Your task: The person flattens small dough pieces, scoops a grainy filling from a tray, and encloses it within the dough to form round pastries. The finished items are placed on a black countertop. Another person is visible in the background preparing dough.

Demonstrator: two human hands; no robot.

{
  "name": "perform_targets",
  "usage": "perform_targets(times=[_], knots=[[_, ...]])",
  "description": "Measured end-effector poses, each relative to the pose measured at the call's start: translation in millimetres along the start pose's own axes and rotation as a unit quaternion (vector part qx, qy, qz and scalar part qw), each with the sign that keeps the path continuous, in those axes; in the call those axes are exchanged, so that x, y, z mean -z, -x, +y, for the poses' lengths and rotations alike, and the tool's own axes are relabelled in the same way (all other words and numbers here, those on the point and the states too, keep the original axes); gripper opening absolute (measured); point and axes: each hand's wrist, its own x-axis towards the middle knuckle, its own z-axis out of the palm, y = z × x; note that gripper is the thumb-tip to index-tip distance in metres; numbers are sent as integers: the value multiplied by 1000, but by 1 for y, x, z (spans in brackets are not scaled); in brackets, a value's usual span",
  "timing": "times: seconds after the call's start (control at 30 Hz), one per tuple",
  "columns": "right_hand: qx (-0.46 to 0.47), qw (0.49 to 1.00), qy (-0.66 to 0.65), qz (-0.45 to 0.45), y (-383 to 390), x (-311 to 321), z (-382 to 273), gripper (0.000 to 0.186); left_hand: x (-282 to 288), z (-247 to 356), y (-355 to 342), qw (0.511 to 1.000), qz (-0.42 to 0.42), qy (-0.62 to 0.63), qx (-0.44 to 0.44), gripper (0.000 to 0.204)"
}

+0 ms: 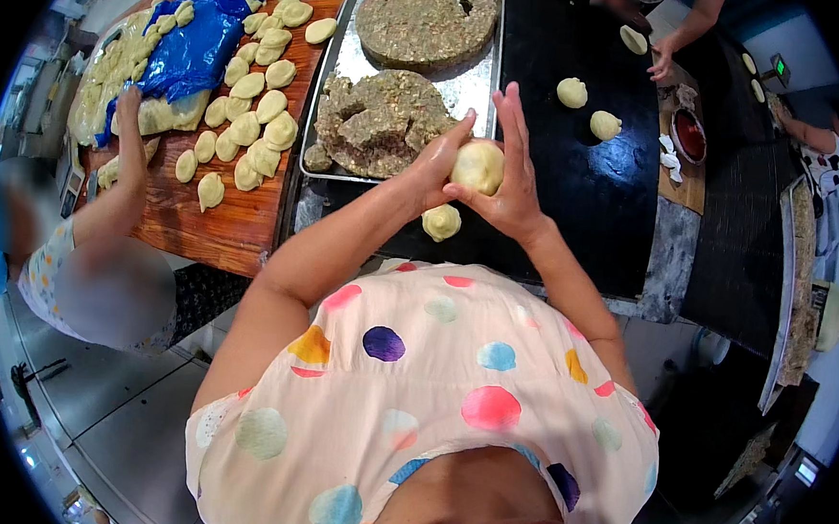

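Holding a round ball of dough (478,166) up over the near edge of the black bench (597,191), both hands curl around it. The left hand (437,159) cups the ball from the left side. The right hand (513,176) presses on the ball's right side with its fingers (512,109) straight up. Another dough ball (441,222) lies on the bench just below the hands. A metal tray (469,84) of brown filling (382,120) sits just behind the left hand. Flat dough pieces (247,127) lie on the wooden board (239,222) at the left, where another person's hand (130,102) touches a big lump of dough (174,113) by a blue bag (198,42).
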Motion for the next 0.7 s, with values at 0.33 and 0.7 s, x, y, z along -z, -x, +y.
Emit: perform_targets(times=[0.33, 0.7], knots=[[-33, 997, 54, 40, 45, -12, 27, 17, 4, -44, 5, 978, 135, 107, -118, 34], [-442, 828, -160, 306, 43, 47, 94, 40, 19, -44, 24, 938, 201, -279, 32, 54]])
